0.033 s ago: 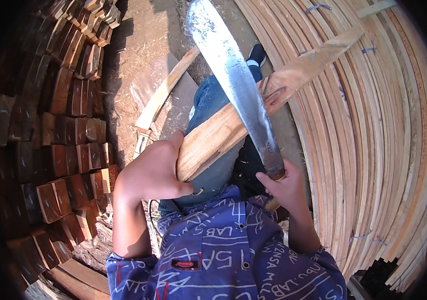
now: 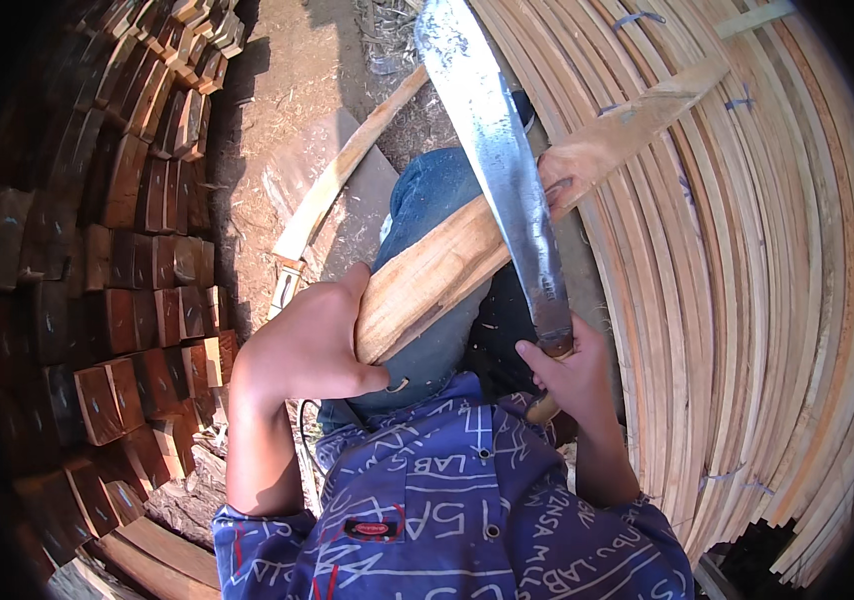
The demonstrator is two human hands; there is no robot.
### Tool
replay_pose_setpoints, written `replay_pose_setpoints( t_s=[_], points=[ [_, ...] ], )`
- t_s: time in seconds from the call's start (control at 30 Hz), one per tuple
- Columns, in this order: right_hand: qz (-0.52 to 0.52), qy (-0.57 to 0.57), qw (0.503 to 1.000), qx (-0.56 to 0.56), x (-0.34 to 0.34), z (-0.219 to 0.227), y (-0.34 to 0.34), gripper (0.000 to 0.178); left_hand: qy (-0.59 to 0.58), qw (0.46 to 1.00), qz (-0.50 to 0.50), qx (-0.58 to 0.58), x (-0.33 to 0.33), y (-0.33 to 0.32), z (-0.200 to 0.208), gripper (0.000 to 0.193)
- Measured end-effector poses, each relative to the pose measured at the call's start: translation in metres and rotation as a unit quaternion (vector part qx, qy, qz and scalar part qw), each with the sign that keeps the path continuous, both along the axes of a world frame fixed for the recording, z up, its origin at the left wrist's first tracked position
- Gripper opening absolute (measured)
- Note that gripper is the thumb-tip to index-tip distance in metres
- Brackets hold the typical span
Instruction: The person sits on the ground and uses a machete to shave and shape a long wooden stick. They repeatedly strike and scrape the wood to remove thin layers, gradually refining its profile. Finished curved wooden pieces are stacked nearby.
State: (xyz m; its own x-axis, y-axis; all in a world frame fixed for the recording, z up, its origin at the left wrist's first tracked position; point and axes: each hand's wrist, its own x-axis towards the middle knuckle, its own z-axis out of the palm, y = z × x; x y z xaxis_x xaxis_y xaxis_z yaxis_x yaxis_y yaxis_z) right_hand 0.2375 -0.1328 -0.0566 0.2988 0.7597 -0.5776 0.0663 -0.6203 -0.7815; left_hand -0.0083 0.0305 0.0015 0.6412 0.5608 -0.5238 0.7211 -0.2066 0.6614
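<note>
A machete (image 2: pixel 502 150) with a broad grey blade is gripped at its handle by my right hand (image 2: pixel 574 365). Its blade points away from me and crosses over a wooden plank (image 2: pixel 437 270), hiding part of it. Around the near end of that plank my left hand (image 2: pixel 307 335) is closed, thumb on the upper edge. The plank slants up to the right above my jeans-clad leg (image 2: pixel 432 185), and its far end lies over the stacked boards. Whether the blade touches the wood I cannot tell.
Long pale boards (image 2: pixel 747 250), tied with strips, are stacked along the right. Dark wood blocks (image 2: pixel 132 260) are piled on the left. A curved wooden strip (image 2: pixel 347 165) lies ahead of me on the dusty ground (image 2: pixel 287 60), over a flat grey-brown slab (image 2: pixel 362 195).
The machete's blade has swung to the right and its tip has moved with it, across the plank. The left hand and the plank's near end have stayed almost still.
</note>
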Motion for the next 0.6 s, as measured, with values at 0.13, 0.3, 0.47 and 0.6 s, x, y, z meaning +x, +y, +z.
replay_pose_setpoints(
  t_s=[0.13, 0.3, 0.47, 0.6],
  points=[
    [-0.019, -0.038, 0.998, 0.042, -0.01, -0.008, -0.008, 0.028, 0.03, 0.999, -0.005, 0.011, 0.0, -0.004, 0.003, 0.059],
    [-0.005, -0.033, 0.999, 0.032, 0.006, -0.009, -0.006, 0.031, -0.004, 1.0, 0.001, 0.006, -0.008, -0.003, -0.005, 0.058],
    [-0.042, 0.004, 0.998, 0.046, 0.001, -0.016, 0.0, 0.033, 0.04, 0.999, -0.005, 0.011, 0.003, 0.006, 0.0, 0.061],
    [0.036, -0.089, 0.99, 0.107, 0.007, -0.022, -0.005, 0.032, 0.06, 0.998, -0.004, 0.004, 0.001, 0.007, 0.0, 0.057]
  ],
)
